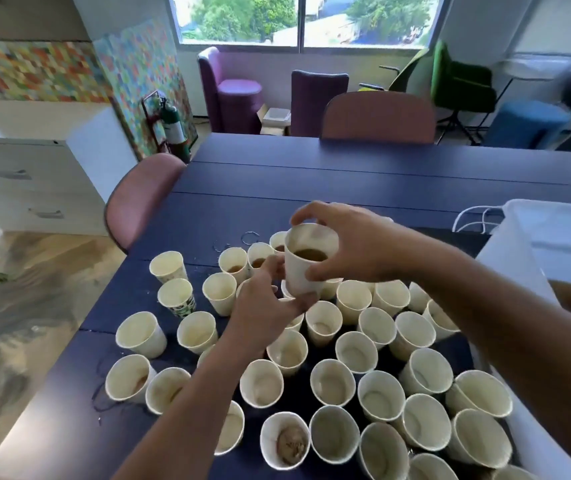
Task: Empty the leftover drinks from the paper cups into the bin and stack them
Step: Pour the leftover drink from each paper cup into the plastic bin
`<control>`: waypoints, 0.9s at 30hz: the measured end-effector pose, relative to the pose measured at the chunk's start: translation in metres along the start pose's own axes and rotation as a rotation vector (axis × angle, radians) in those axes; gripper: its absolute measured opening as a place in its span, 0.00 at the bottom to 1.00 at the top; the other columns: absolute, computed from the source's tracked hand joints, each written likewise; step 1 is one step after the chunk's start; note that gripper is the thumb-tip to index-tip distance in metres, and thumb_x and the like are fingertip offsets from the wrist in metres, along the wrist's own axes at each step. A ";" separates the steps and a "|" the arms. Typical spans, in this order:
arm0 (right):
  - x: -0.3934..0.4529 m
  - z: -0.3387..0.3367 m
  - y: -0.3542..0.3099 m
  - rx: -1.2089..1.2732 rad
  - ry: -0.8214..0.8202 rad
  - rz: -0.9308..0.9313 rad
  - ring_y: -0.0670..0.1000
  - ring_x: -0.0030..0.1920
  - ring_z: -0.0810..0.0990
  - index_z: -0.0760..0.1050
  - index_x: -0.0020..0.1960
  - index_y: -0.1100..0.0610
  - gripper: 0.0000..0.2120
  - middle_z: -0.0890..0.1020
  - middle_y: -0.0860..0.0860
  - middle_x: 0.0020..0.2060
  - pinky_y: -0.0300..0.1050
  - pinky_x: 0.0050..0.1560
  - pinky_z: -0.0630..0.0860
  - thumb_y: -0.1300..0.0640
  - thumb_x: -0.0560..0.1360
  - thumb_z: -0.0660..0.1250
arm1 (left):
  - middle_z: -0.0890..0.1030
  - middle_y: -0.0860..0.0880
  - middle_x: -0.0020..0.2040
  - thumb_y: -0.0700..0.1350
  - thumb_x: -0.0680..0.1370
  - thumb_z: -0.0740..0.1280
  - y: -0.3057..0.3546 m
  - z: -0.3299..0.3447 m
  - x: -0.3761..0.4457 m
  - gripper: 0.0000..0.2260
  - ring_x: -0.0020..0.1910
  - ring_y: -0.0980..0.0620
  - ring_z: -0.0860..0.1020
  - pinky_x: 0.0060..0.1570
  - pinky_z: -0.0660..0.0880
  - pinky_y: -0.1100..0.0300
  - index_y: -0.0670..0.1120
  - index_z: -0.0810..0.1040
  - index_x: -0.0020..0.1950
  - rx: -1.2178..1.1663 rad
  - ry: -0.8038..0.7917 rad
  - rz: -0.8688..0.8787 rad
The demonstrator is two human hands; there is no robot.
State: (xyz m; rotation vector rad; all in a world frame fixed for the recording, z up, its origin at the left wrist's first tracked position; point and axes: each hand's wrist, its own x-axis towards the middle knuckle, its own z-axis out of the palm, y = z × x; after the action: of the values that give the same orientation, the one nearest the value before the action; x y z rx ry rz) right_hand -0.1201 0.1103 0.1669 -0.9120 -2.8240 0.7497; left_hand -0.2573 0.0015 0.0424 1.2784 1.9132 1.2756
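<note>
Paper cups (332, 382): standing crowded over the tabletop's (277, 181) near half.
Left hand (263, 306): fingers cupping under the raised cup (306, 261).
Right hand (349, 244): fingers gripping that cup's rim, brown drink inside.
Bin (550, 237): white, sitting at the right edge.

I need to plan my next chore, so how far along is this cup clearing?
Early, by the look of it. No stack shows anywhere. In hand: the right hand grips a lifted paper cup with brown drink inside, while the left hand holds its base. Left: dozens of cups still stand singly on the table, some with dregs, and the white bin waits at right.
</note>
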 end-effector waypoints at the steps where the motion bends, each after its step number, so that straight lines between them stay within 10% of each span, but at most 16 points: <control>1: -0.015 -0.003 0.007 0.061 0.024 0.009 0.45 0.52 0.74 0.66 0.67 0.38 0.32 0.74 0.40 0.57 0.43 0.50 0.72 0.46 0.68 0.77 | 0.82 0.61 0.47 0.52 0.67 0.80 0.007 0.009 -0.005 0.22 0.48 0.62 0.80 0.49 0.76 0.64 0.56 0.76 0.56 -0.008 -0.013 0.020; 6: -0.080 0.000 0.046 0.433 0.272 0.080 0.39 0.52 0.78 0.64 0.69 0.35 0.37 0.77 0.39 0.57 0.39 0.54 0.76 0.44 0.66 0.79 | 0.82 0.64 0.49 0.54 0.67 0.80 0.046 0.047 -0.021 0.21 0.50 0.66 0.79 0.47 0.73 0.73 0.61 0.75 0.55 -0.061 -0.094 0.068; 14: -0.138 0.025 0.089 0.759 0.620 0.193 0.48 0.55 0.83 0.75 0.63 0.48 0.34 0.84 0.46 0.53 0.54 0.57 0.80 0.46 0.60 0.80 | 0.83 0.60 0.49 0.53 0.65 0.75 0.101 0.104 -0.020 0.20 0.50 0.59 0.81 0.54 0.79 0.51 0.58 0.77 0.55 -0.066 -0.265 0.219; 22: -0.203 0.003 0.126 0.667 0.864 0.316 0.46 0.49 0.83 0.77 0.59 0.57 0.27 0.85 0.47 0.47 0.41 0.49 0.78 0.53 0.62 0.79 | 0.82 0.64 0.49 0.51 0.71 0.78 0.134 0.173 -0.027 0.23 0.48 0.62 0.80 0.52 0.78 0.59 0.62 0.75 0.62 -0.004 -0.486 0.287; 27: -0.249 -0.010 0.152 0.419 0.910 0.464 0.40 0.54 0.79 0.72 0.64 0.48 0.31 0.81 0.42 0.54 0.33 0.53 0.75 0.46 0.64 0.78 | 0.74 0.60 0.64 0.53 0.74 0.76 0.144 0.211 -0.040 0.31 0.64 0.57 0.72 0.64 0.72 0.56 0.60 0.68 0.74 0.142 -0.597 0.359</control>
State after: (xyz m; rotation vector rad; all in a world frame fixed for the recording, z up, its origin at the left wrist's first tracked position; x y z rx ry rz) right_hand 0.1666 0.0797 0.1208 -1.3778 -1.6235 0.6760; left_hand -0.0113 0.0714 0.0767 1.8835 1.4025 0.7804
